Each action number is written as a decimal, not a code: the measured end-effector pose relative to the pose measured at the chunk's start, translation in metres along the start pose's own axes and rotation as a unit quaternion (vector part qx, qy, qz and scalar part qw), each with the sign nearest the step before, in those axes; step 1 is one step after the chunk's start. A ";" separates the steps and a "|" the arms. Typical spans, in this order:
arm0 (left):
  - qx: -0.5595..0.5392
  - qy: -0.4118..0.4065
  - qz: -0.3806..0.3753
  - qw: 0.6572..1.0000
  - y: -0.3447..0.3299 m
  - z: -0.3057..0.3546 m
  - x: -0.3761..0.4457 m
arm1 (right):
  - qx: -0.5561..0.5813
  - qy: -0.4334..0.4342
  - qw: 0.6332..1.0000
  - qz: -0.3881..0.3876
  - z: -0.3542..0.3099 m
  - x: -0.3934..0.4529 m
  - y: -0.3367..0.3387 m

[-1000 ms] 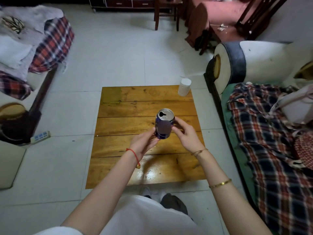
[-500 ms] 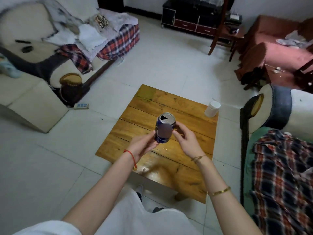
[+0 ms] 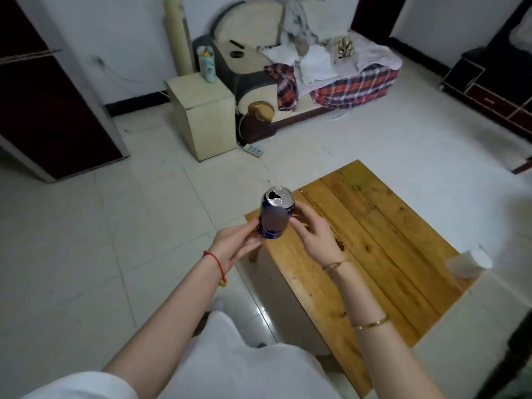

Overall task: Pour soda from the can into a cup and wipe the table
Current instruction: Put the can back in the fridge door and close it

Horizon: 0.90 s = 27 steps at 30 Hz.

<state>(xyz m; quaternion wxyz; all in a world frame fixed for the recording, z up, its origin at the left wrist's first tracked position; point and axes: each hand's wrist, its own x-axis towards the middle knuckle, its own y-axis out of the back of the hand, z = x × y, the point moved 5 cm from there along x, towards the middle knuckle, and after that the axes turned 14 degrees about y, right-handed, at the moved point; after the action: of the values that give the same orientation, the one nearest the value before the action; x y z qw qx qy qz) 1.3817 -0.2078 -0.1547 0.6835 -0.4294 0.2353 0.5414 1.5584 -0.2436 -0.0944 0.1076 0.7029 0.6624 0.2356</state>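
Gleaming opened can (image 3: 275, 215) (blue-sided)

Bare forearms, white clothing, and wrist jewellery.
Left wrist: red string bracelet (image 3: 214, 262). Right arm: thin gold chain (image 3: 335, 265) and gold bangle (image 3: 371, 323).

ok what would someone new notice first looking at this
Most likely the opened blue can, held upright between the left hand and right hand over the near corner of the wooden table. Next, the white cup at the table's right edge, and the plaid-covered sofa behind.
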 end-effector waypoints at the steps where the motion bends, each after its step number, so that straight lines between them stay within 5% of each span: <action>1: -0.012 -0.008 0.008 1.000 0.013 0.003 -0.005 | 0.008 0.010 1.000 -0.017 -0.005 0.008 -0.013; 13: -0.146 -0.067 0.125 0.979 0.192 0.056 -0.055 | 0.061 0.098 0.975 -0.191 -0.072 0.106 -0.201; 27: -0.205 -0.124 0.179 0.954 0.423 0.160 -0.100 | 0.110 0.167 0.942 -0.268 -0.183 0.208 -0.431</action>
<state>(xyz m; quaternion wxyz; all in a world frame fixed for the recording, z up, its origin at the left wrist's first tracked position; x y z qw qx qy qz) 0.9303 -0.1085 -0.1332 0.4963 -0.4407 0.1051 0.7406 1.0942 -0.0255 -0.0964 -0.0236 0.4575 0.8566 0.2375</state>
